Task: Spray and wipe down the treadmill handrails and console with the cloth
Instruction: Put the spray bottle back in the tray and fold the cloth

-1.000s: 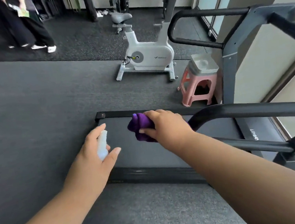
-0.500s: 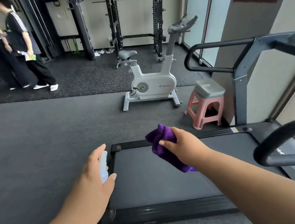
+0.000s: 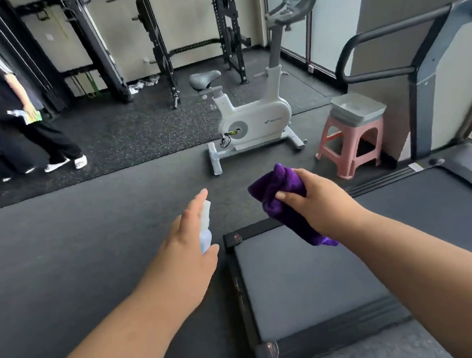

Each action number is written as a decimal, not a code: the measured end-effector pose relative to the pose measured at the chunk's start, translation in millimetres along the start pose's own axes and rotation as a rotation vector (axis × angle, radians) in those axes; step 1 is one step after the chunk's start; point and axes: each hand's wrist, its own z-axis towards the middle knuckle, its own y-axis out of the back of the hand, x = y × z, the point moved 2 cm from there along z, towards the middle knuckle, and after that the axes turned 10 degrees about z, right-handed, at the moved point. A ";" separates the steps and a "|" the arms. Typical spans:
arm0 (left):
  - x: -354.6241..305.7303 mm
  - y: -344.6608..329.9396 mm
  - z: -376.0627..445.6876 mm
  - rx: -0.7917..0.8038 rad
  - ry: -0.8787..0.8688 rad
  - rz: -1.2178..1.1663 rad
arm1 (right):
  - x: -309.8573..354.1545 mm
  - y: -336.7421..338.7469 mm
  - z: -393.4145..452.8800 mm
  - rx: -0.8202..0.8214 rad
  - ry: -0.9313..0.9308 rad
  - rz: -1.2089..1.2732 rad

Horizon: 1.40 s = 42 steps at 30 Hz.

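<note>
Closest in, at about 6 o'clock, there was a walking-pad belt (image 3: 310, 282) on the floor, not the thing to clean as far as I could judge. Both hands hovered above its far end. The left hand (image 3: 184, 253) was wrapped round a small clear spray bottle (image 3: 205, 230), forefinger stretched up along the nozzle end, thumb tucked underneath. The right hand (image 3: 318, 201) pinched a bunched purple cloth (image 3: 278, 194), thumb on top, with a tail of it hanging down under the wrist.

The treadmill (image 3: 451, 197) sat off at 3 o'clock, its deck running out of frame, and its black handrail (image 3: 376, 51) looped up around 2 o'clock. Neither hand touched any of it, and I couldn't see the console at all.

So my take: this was the carry-over step, nothing sprayed here yet. I'd shake the cloth out flat first, since a wad only wipes with one edge. Mist the cloth or rail lightly, and go easy near the electronics.

Further back at 12 o'clock stood a white exercise bike (image 3: 254, 117), a pink stool (image 3: 352, 143) beside it, squat racks (image 3: 158, 39) behind, and people standing at 10 o'clock (image 3: 10, 96).
</note>
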 end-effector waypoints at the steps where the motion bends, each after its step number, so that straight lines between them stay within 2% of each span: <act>1: 12.8 5.0 15.3 0.015 -0.012 -0.004 | 2.4 -16.0 15.1 -0.024 0.004 0.027; 8: 147.0 31.2 151.8 0.082 -0.051 0.060 | -17.3 -144.6 140.0 -0.089 -0.064 0.180; 12: 223.1 64.3 237.7 0.141 -0.078 0.117 | 1.5 -208.4 219.0 -0.037 -0.149 0.237; 14: 242.6 70.3 274.6 0.138 -0.096 0.127 | 17.8 -225.3 244.4 -0.004 -0.121 0.208; 17: 269.7 82.6 363.6 0.110 -0.191 0.100 | 34.6 -241.4 320.0 -0.046 -0.103 0.119; 24: 295.4 54.5 571.0 0.167 -0.481 -0.036 | 44.6 -253.4 472.9 -0.284 -0.120 0.037; 27: 307.0 39.7 654.4 0.186 -0.688 -0.036 | 36.0 -261.6 527.0 -0.442 -0.171 -0.008; 31: 314.8 33.9 750.0 0.312 -0.872 -0.037 | 26.0 -269.4 580.8 -0.575 -0.322 -0.017; 36: 297.4 21.5 841.6 0.422 -0.977 -0.118 | 20.9 -253.8 643.1 -0.703 -0.387 -0.058; 42: 252.9 -22.6 935.1 0.512 -1.092 -0.167 | -32.9 -222.1 707.6 -0.814 -0.420 -0.025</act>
